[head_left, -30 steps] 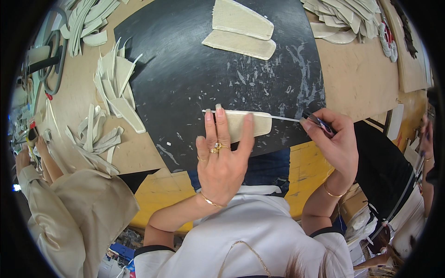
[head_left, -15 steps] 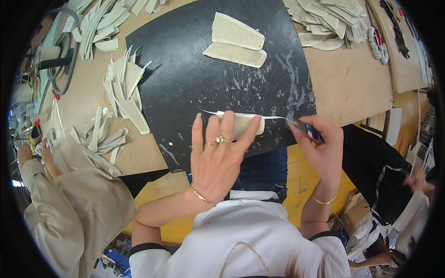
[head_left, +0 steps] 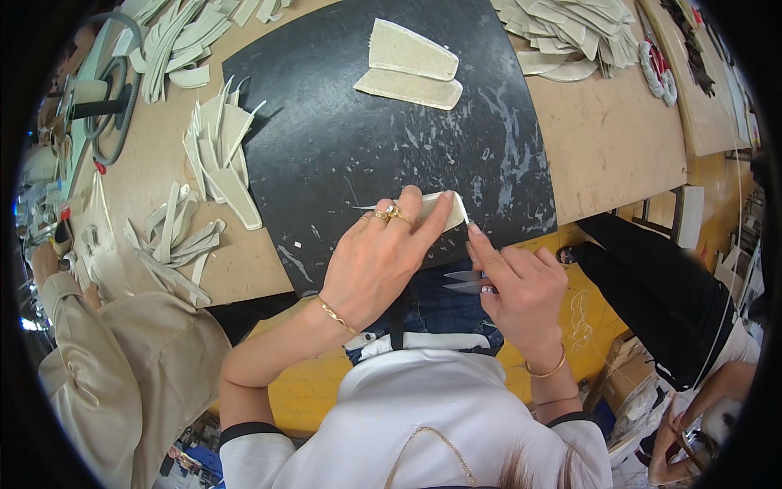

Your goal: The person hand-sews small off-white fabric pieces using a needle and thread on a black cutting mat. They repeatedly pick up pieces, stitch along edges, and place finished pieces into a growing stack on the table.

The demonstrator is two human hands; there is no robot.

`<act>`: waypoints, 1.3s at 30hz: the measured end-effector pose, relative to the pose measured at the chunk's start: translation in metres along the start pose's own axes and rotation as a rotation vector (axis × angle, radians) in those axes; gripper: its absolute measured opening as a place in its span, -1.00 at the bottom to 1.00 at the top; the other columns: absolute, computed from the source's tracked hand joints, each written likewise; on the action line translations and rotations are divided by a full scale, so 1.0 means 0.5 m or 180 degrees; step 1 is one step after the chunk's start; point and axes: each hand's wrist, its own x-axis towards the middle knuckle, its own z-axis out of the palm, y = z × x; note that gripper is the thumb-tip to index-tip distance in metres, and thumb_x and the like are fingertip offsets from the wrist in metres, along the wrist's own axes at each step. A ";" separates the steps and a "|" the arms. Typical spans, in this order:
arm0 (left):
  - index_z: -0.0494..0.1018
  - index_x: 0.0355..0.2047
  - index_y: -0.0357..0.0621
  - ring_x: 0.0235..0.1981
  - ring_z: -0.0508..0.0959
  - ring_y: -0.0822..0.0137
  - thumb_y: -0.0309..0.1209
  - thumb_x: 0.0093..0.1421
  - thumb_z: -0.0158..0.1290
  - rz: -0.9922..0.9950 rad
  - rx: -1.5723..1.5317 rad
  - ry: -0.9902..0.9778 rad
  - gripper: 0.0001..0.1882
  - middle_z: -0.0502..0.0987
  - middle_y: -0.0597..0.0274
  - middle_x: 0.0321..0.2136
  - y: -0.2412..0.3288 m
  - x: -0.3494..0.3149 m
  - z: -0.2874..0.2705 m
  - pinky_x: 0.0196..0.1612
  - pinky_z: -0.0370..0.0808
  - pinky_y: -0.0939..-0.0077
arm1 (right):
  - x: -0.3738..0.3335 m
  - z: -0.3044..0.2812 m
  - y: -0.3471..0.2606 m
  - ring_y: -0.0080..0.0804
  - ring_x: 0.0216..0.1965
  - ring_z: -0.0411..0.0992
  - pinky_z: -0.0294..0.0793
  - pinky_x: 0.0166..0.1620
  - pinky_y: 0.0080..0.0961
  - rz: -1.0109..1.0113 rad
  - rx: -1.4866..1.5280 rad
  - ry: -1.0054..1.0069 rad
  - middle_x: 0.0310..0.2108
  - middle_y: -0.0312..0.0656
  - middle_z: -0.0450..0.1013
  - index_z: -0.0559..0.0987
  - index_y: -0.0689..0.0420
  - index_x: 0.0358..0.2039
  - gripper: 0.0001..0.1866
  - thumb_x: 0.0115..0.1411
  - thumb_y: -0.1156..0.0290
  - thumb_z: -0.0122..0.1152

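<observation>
Near the front edge of the black cutting mat, a small beige fabric panel lies under my left hand, whose bent fingers press it down; that thumb is hidden. A narrow white strip follows the panel's far edge and turns down at its right corner. There my right hand pinches it between index finger and thumb. Within the curled fingers of the same hand sit thread snips, their two pointed blades sticking out leftward, apart. Farther back rest two similar beige panels, side by side.
Loose beige pieces and curled strips are heaped on the left of the table. A larger pile stands at the far right, beside red-handled scissors. A co-worker's sleeve is close on my left.
My right hand has come in leftward and down to the panel's corner, bending the strip that stretched out rightward. The snips' blades now point left. The panel has tilted under my left hand.
</observation>
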 end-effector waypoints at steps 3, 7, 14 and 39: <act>0.36 0.19 -0.07 -0.25 0.53 0.20 -0.50 0.08 0.09 0.0029 -0.0017 0.0052 -0.40 0.36 0.09 -0.12 -0.001 0.000 0.000 -0.20 0.58 0.40 | -0.006 0.004 -0.002 -0.54 -0.62 0.23 0.12 -0.48 -0.50 -0.0054 -0.0090 -0.0091 -0.63 -0.41 0.20 0.61 0.08 0.04 -0.37 -0.17 0.44 0.36; 0.36 0.19 -0.07 -0.26 0.53 0.20 -0.49 0.07 0.10 0.0023 -0.0047 0.0071 -0.39 0.36 0.09 -0.12 -0.003 0.000 0.003 -0.21 0.58 0.39 | -0.006 0.009 -0.006 -0.54 -0.62 0.23 0.12 -0.48 -0.50 -0.0072 -0.0102 -0.0104 -0.63 -0.41 0.21 0.61 0.11 0.04 -0.38 -0.16 0.43 0.36; 0.37 0.18 -0.07 -0.26 0.53 0.21 -0.50 0.06 0.10 0.0024 -0.0059 0.0117 -0.40 0.36 0.09 -0.11 -0.003 -0.002 0.006 -0.20 0.58 0.38 | -0.007 0.013 -0.012 -0.55 -0.63 0.24 0.13 -0.48 -0.50 -0.0052 -0.0130 -0.0137 -0.63 -0.40 0.22 0.61 0.14 0.02 -0.44 -0.11 0.45 0.31; 0.38 0.21 0.29 -0.27 0.51 0.21 -0.58 0.11 0.05 0.0556 -0.0069 -0.0045 -0.36 0.36 0.18 -0.13 -0.037 -0.001 0.001 -0.24 0.57 0.41 | -0.007 -0.002 -0.049 -0.44 -0.58 0.42 0.28 -0.42 -0.50 0.0107 -0.0473 -0.0990 -0.60 -0.31 0.38 0.50 0.27 0.15 -0.30 -0.09 0.42 0.39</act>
